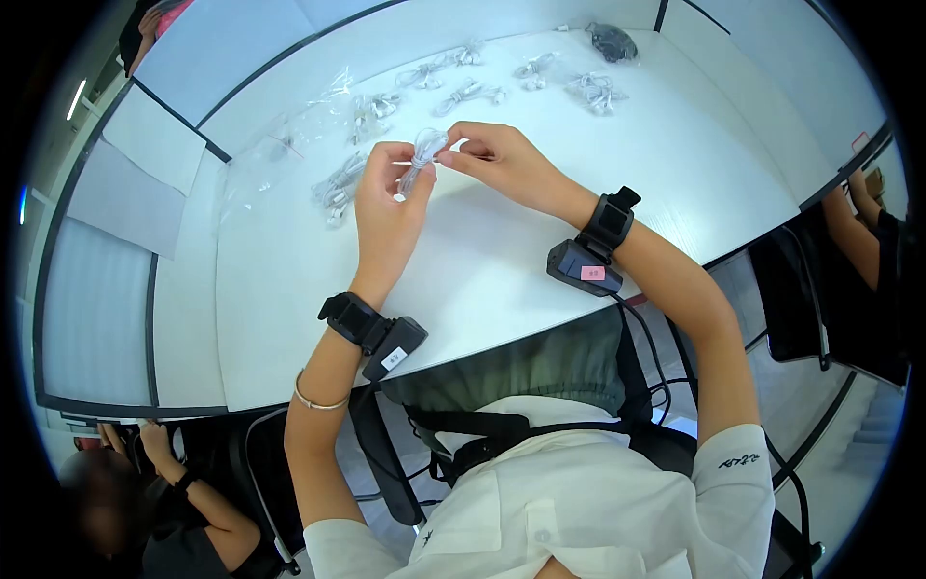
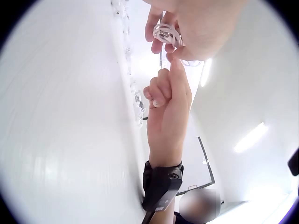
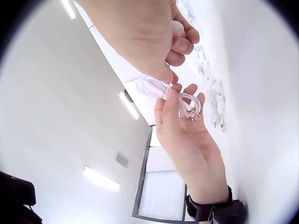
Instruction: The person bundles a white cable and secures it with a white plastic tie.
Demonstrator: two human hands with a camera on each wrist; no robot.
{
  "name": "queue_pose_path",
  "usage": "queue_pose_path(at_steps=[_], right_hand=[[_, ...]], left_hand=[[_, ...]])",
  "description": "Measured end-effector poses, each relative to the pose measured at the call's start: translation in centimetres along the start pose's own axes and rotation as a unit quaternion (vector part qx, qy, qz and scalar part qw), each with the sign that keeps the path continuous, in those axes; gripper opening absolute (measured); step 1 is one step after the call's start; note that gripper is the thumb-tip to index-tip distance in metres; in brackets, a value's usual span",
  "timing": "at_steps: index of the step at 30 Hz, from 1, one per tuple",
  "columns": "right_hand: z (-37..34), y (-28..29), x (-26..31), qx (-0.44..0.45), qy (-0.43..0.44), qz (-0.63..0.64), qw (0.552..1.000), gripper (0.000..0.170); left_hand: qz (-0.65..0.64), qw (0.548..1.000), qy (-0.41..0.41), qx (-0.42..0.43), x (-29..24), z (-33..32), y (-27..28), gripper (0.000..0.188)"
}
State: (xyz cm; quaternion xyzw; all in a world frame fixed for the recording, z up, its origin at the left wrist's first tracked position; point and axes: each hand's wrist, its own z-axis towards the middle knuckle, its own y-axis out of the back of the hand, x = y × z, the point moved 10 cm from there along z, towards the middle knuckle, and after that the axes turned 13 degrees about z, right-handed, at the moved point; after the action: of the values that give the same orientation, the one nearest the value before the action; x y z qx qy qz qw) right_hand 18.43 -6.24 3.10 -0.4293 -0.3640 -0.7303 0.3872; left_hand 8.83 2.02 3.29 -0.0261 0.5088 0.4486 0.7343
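A coiled white cable (image 1: 424, 154), bound round its middle, is held above the table. The left hand (image 1: 391, 207) grips it between thumb and fingers, its loops (image 3: 189, 105) showing beside the fingers in the right wrist view. From the other side, the right hand (image 1: 511, 169) pinches at the bound middle with thumb and index finger; its other fingers are curled. A small white piece (image 3: 178, 28) shows within those curled fingers. In the left wrist view, the right hand (image 2: 168, 107) meets the coil (image 2: 167, 35) just below the left hand (image 2: 208, 28).
Several bundled white cables (image 1: 468, 94) lie across the far part of the white table (image 1: 482, 280). One bundle (image 1: 338, 188) is left of the hands. Clear plastic bags (image 1: 275, 159) lie at the left, a dark bundle (image 1: 612, 42) at the back right. Low panels (image 1: 617, 13) border the table.
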Motion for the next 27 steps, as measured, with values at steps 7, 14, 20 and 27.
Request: queue_pose_path(at_steps=[7, 14, 20, 27], right_hand=[[-0.1, -0.6, 0.3, 0.023, 0.001, -0.028, 0.999, 0.017], [-0.3, -1.4, 0.4, 0.043, 0.007, 0.029, 0.999, 0.019], [-0.7, -1.4, 1.6, 0.026, 0.013, 0.093, 0.995, 0.014], [-0.5, -0.4, 2.6, -0.022, 0.053, 0.08, 0.995, 0.012]], left_hand=[[-0.13, 0.988, 0.053, 0.068, 0.4, 0.1, -1.6, 0.017], [-0.208, 0.969, 0.094, 0.097, 1.5, -0.1, -2.1, 0.021], [-0.322, 0.933, 0.127, 0.095, 0.4, -0.3, -2.2, 0.023], [-0.352, 0.924, 0.119, 0.088, 0.6, -0.3, -2.2, 0.021]])
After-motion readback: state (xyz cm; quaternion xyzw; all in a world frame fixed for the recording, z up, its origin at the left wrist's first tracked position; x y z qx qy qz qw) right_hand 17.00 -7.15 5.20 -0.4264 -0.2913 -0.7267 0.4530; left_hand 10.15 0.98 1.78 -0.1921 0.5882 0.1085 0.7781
